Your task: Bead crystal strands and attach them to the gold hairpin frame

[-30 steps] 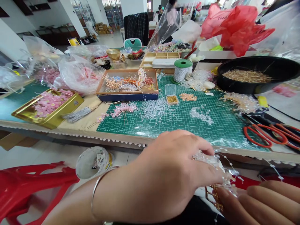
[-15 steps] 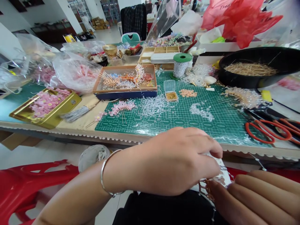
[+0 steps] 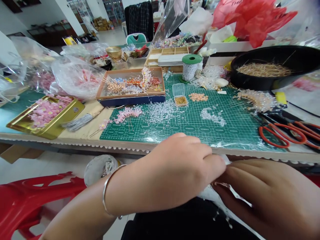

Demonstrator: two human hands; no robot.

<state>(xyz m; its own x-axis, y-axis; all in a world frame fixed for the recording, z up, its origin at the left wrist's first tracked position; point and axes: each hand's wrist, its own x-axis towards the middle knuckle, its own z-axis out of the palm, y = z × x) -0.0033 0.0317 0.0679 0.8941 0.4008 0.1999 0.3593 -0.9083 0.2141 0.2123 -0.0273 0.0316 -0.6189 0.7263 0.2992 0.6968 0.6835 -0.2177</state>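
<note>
In front of the table edge, low in the head view, my two hands meet over my dark-clothed lap. My left hand (image 3: 175, 170), a silver bangle (image 3: 106, 190) on its wrist, is closed with its fingertips bent down and partly hidden. My right hand (image 3: 272, 193) is closed against it from the right, thumb underneath. Between them they grip a white, card-like piece with copper-coloured metalwork; most of it is covered by the fingers. Thin strands with small clear beads (image 3: 228, 222) dangle below it.
A green cutting mat (image 3: 175, 133) bears loose clear beads (image 3: 162, 111), peach pieces (image 3: 198, 97) and a small box of gold beads (image 3: 180, 101). Red-handled scissors (image 3: 273, 136) lie right, below a black basin (image 3: 270, 85). A gold tin (image 3: 58, 123) stands left; a red stool (image 3: 37, 193) is below.
My right hand has moved up and left and turned over the piece, meeting my left fingertips. My left hand has shifted slightly left. Less of the white piece shows; the view has shifted slightly.
</note>
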